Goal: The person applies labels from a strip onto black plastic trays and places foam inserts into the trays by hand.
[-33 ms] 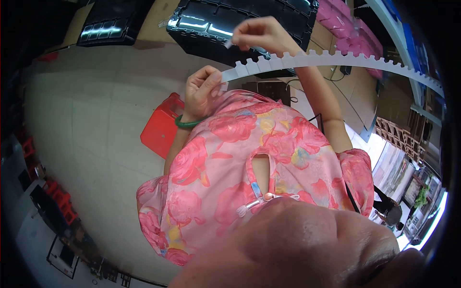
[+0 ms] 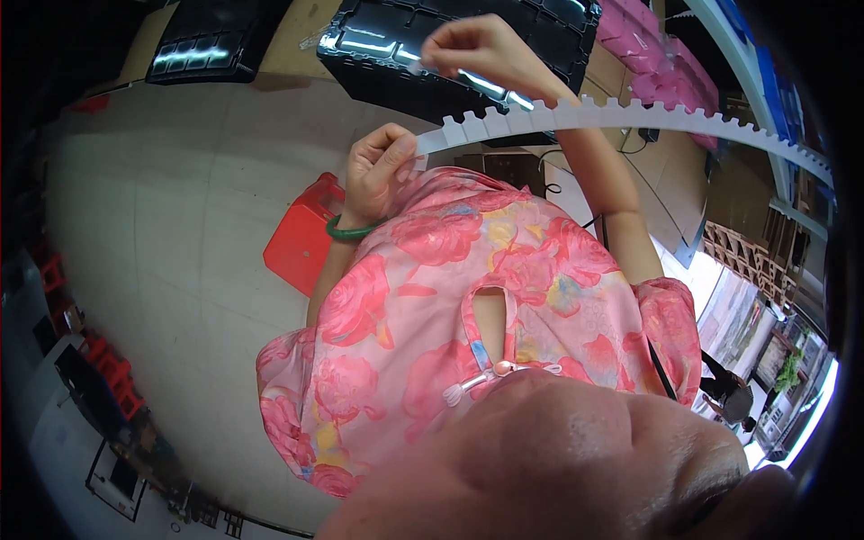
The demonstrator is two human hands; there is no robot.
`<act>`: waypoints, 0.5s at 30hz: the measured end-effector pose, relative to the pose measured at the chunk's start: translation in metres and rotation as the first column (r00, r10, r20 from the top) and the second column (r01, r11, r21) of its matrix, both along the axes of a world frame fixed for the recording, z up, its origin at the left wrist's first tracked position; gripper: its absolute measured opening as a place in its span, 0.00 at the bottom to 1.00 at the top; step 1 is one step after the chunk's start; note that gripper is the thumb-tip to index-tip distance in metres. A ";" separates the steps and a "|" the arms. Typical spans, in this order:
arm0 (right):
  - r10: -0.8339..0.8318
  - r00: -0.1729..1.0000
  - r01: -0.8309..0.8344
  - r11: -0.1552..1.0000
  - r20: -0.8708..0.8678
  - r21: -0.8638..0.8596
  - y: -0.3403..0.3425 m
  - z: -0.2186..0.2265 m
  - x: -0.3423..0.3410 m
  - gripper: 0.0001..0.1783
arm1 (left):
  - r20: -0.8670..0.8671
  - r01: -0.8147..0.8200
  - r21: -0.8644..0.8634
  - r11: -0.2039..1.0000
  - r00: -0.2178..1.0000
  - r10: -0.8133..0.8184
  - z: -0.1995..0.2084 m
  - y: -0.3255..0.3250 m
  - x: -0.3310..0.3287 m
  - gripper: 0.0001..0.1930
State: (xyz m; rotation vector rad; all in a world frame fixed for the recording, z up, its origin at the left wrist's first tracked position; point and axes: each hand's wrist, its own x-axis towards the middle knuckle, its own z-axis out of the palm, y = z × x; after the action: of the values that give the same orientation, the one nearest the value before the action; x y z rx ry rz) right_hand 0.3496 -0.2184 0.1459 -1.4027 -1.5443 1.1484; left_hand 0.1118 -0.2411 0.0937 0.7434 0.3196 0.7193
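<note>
My left hand (image 2: 382, 171) pinches the near end of a long white strip with square notches along its upper edge (image 2: 630, 115). The strip runs from my chest away to the right in a curve. My right hand (image 2: 477, 49) is raised above the strip, fingers closed on a thin clear shiny film (image 2: 490, 85) that slants down to the strip's top edge. A green bangle (image 2: 346, 232) sits on my left wrist. My pink flowered top fills the middle of the view.
Two black moulded trays (image 2: 216, 40) (image 2: 387, 72) lie on a brown surface ahead. A red stool (image 2: 301, 238) stands on the pale tiled floor at my left. Pink items (image 2: 648, 45) are stacked at the upper right, with shelves and another person far right.
</note>
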 end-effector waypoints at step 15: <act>-0.040 0.780 -0.046 0.992 0.624 0.121 0.083 -0.009 -0.010 0.10 | -0.066 0.245 0.147 0.958 0.969 -0.238 0.014 0.000 0.008 0.07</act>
State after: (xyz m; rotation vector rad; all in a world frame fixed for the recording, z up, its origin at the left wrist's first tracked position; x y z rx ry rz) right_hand 0.3396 -0.1357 0.1365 -1.7991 -2.0290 0.5689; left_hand 0.1196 -0.2414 0.1076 0.9298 0.2124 0.4982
